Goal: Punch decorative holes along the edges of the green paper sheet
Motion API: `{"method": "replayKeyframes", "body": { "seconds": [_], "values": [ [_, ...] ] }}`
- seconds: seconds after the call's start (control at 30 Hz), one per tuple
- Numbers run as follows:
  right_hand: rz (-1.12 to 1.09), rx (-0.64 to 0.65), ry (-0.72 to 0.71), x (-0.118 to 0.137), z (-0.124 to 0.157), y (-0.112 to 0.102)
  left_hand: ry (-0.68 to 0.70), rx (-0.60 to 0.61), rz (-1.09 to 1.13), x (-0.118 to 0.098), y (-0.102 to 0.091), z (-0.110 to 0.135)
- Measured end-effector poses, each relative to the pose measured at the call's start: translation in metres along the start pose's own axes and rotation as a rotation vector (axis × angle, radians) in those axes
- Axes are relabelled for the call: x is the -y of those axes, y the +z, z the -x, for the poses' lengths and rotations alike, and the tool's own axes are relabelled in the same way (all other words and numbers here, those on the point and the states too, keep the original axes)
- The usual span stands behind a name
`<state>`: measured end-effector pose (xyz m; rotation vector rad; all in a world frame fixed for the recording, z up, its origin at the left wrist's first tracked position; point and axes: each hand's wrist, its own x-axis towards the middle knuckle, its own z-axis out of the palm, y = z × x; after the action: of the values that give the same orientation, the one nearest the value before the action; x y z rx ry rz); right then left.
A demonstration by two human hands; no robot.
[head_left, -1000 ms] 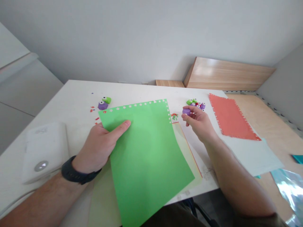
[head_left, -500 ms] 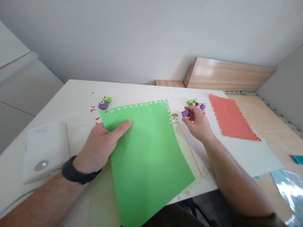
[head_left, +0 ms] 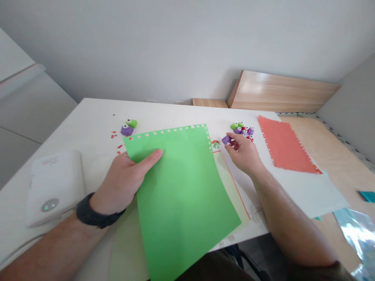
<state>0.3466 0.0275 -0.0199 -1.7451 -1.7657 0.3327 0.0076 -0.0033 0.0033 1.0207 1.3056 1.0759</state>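
A green sheet of paper (head_left: 187, 195), with star-shaped holes along its top edge and the upper part of its right edge, is tilted up over the table. My left hand (head_left: 125, 183) pinches its left side, thumb on top and fingers behind. Between the thumb and fingertips of my right hand (head_left: 244, 154) is a small purple craft punch (head_left: 225, 140), held just right of the sheet's upper right edge and apart from it. Behind that hand sits a cluster of green, purple and red punches (head_left: 241, 126).
Two more punches (head_left: 127, 130) stand at the left, near scattered paper bits (head_left: 113, 135). Red and green bits (head_left: 216, 144) lie right of the sheet. An orange punched sheet (head_left: 288, 144) is at the right, a white device (head_left: 55, 187) at the left.
My right hand has moved slightly left with the purple punch, bringing it closer to the green sheet's right edge. My left hand and the sheet have hardly moved.
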Motion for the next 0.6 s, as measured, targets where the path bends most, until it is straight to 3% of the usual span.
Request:
{"method": "replayKeyframes", "body": {
  "seconds": [0.2,0.6],
  "values": [
    [-0.144,0.035,0.109,0.0035,0.0003,0.0011,-0.02,0.012,0.028,-0.0028,0.0009,0.0012],
    [-0.427,0.063,0.193,-0.002,-0.0001,0.0062,0.015,0.003,-0.003,0.0043,-0.002,-0.001]
  ]
}}
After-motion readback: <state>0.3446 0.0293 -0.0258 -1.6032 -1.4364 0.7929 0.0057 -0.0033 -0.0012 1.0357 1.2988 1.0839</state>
